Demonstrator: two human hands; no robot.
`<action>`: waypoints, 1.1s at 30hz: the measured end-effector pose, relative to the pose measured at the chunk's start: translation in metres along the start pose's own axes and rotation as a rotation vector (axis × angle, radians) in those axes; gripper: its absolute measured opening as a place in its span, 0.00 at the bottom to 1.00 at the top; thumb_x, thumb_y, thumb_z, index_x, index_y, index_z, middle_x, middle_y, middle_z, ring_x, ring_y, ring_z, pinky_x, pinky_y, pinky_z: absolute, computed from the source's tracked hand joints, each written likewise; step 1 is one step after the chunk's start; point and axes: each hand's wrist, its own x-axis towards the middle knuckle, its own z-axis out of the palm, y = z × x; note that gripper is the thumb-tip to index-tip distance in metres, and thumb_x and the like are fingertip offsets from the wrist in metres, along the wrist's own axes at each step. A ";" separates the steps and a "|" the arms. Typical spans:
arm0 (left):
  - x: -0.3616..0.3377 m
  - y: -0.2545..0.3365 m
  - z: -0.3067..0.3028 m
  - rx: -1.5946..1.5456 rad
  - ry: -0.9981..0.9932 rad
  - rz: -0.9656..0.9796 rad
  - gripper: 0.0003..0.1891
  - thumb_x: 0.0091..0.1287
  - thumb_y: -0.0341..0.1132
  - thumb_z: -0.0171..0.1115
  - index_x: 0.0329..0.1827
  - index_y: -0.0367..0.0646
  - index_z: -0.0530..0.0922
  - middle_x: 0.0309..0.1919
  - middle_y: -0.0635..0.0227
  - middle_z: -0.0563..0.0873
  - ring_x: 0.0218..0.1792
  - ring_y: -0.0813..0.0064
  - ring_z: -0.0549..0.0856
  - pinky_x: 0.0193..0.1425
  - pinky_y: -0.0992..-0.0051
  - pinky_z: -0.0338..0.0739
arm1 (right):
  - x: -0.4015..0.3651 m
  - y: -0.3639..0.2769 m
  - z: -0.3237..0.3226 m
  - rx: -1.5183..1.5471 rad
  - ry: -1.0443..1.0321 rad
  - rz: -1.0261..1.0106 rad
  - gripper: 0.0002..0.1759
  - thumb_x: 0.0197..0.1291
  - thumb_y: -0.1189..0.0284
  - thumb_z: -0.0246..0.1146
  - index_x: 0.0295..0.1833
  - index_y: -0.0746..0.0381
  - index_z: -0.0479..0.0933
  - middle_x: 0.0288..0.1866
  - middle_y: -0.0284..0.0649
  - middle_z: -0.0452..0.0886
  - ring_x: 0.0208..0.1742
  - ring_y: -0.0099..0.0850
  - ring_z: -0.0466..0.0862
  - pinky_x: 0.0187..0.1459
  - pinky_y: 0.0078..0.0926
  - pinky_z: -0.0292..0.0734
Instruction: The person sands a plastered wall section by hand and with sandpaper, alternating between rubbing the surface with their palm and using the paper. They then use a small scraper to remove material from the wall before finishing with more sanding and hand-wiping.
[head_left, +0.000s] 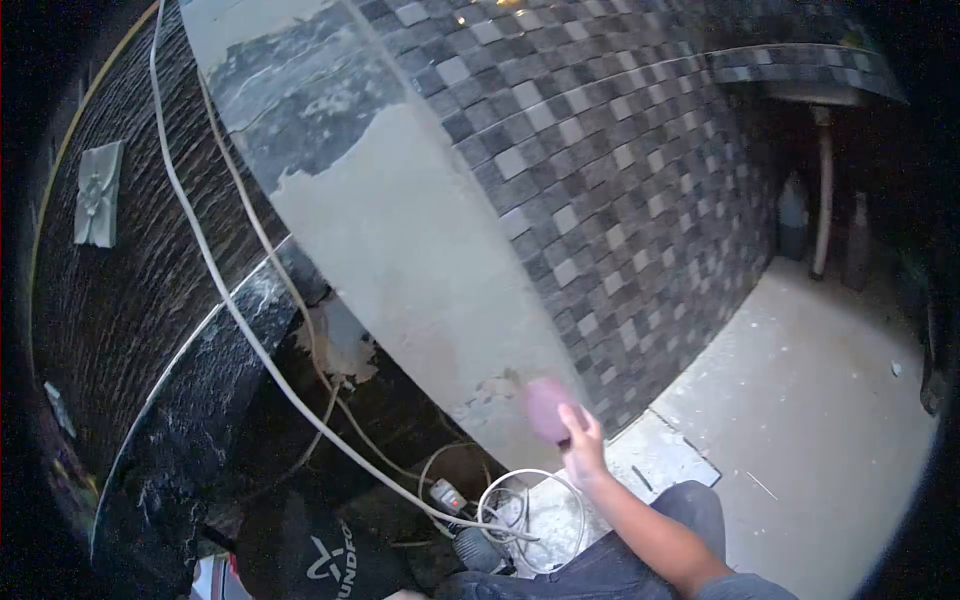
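Note:
My right hand (pixel 584 445) is closed on a pink round sanding disc (pixel 546 408), blurred by motion, which lies over the lower end of a pale plastered wall strip (pixel 400 230). Beside the disc, the plaster shows a rough, darker patch. Higher up, the strip turns grey and patchy. Only a sliver of skin, perhaps my left hand (pixel 405 595), shows at the bottom edge, its fingers hidden.
Checkered mosaic tiles (pixel 600 170) cover the wall to the right. White cables (pixel 245 325) hang at left and coil by a plug (pixel 448 494). A black container with white lettering (pixel 325 550) stands below. Bottles (pixel 793 218) stand beside a pipe (pixel 823 190).

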 end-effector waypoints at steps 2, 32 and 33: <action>0.049 -0.002 0.023 -0.059 0.039 0.104 0.17 0.58 0.29 0.65 0.52 0.39 0.82 0.37 0.58 0.86 0.39 0.58 0.85 0.48 0.61 0.80 | -0.001 0.017 -0.033 0.036 0.018 0.011 0.29 0.64 0.67 0.72 0.66 0.68 0.72 0.58 0.42 0.81 0.59 0.30 0.80 0.62 0.31 0.74; 0.179 -0.113 0.227 -1.244 0.541 -0.516 0.11 0.74 0.34 0.62 0.54 0.40 0.80 0.34 0.73 0.82 0.29 0.80 0.76 0.34 0.77 0.71 | 0.032 0.001 0.017 -1.067 -0.298 -0.937 0.30 0.61 0.87 0.53 0.71 0.69 0.71 0.64 0.55 0.78 0.64 0.53 0.79 0.65 0.39 0.74; 0.176 -0.113 0.235 -1.240 0.589 -0.568 0.08 0.72 0.33 0.63 0.50 0.41 0.81 0.33 0.71 0.83 0.32 0.76 0.80 0.37 0.74 0.75 | 0.048 -0.015 0.037 -1.065 -0.276 -1.035 0.31 0.59 0.88 0.53 0.70 0.69 0.72 0.64 0.54 0.79 0.65 0.52 0.79 0.65 0.39 0.74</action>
